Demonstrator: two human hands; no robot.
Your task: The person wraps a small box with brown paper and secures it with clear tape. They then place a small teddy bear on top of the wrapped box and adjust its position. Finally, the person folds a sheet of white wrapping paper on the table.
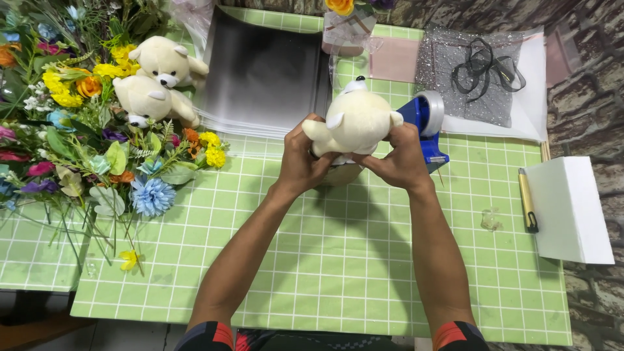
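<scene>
Both hands hold a cream teddy bear [354, 120] up over the green checked tablecloth [325, 260] — the left hand [300, 162] and right hand [398, 159] squeeze tight around its bottom. Just behind the bear sits a blue tape holder [426, 123]. Two more teddy bears [156, 81] lie far to its left — beside the flowers [71, 123].

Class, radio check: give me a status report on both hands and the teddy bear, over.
Left hand and right hand both gripping cream teddy bear, held above green checked tablecloth. Blue tape dispenser just behind right hand. Nothing blocking.
</scene>
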